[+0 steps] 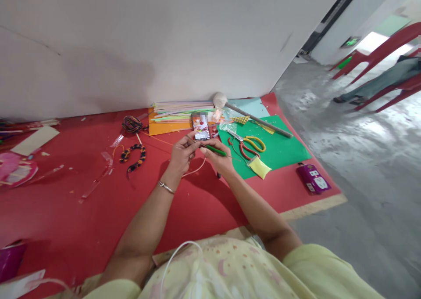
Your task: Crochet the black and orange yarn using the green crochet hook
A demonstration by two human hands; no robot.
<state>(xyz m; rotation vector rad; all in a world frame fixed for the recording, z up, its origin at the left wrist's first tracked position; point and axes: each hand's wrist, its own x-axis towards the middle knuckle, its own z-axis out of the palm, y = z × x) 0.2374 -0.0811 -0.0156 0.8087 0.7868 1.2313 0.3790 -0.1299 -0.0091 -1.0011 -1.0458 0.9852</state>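
Between both grips: green stick, long axis left-right
Right hand: pinches stick
Left hand: fingertips closed at stick's left tip

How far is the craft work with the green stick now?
Done: one black-and-orange beaded strip lies finished-looking on the red mat. In hand: the left hand and right hand pinch a thin green stick together. Left: a stack of coloured straws by the wall looks unused; yellow-handled scissors wait on green paper.
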